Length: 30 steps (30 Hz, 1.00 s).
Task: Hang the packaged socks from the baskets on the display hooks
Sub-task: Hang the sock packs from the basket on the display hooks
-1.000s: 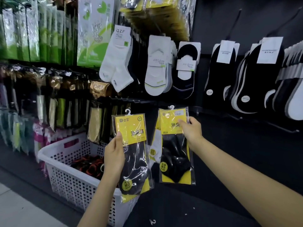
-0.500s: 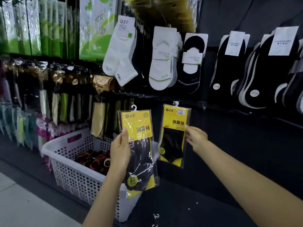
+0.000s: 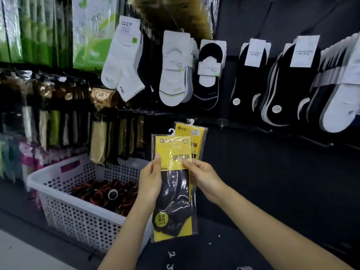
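The left grip (image 3: 150, 184) holds the sock packet (image 3: 175, 201) by its left edge, thumb on the front. The right grip (image 3: 204, 178) pinches the right edge at the yellow card. The packet is held upright between them, just in front of a second packet (image 3: 196, 131) at the dark display wall, right of the white basket (image 3: 58, 172). It looks light and floppy, and its glossy clear sleeve is likely slippery. The stiffer card is therefore the safer hold, leaving the small white hanger (image 3: 171, 131) free for a hook.
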Each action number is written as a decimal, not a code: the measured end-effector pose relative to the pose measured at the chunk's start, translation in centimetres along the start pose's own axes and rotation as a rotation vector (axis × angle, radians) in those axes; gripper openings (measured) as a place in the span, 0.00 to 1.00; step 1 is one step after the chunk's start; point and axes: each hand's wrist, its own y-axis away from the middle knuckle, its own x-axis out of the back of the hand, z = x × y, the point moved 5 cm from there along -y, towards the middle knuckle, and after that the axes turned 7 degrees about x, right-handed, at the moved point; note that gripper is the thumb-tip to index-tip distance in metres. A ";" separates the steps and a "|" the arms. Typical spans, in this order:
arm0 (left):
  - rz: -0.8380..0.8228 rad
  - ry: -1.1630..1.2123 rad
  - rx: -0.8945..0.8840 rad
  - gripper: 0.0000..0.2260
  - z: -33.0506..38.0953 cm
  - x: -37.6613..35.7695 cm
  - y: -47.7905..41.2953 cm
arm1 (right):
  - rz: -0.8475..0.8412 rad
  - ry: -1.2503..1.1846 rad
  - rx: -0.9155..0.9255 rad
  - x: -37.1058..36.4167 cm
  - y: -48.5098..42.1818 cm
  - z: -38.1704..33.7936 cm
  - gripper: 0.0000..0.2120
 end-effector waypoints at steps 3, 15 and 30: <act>-0.051 0.023 -0.027 0.18 0.3 -0.6 0.1 | 0.110 -0.010 0.098 1.2 -0.1 -0.4 0.07; -0.232 0.013 0.071 0.19 -0.8 -2.6 -0.1 | 0.433 0.016 0.159 3.8 -2.1 -3.3 0.09; -0.106 0.004 -0.031 0.12 -1.2 -0.9 -1.9 | 0.486 -0.034 0.124 1.9 -4.0 -1.5 0.09</act>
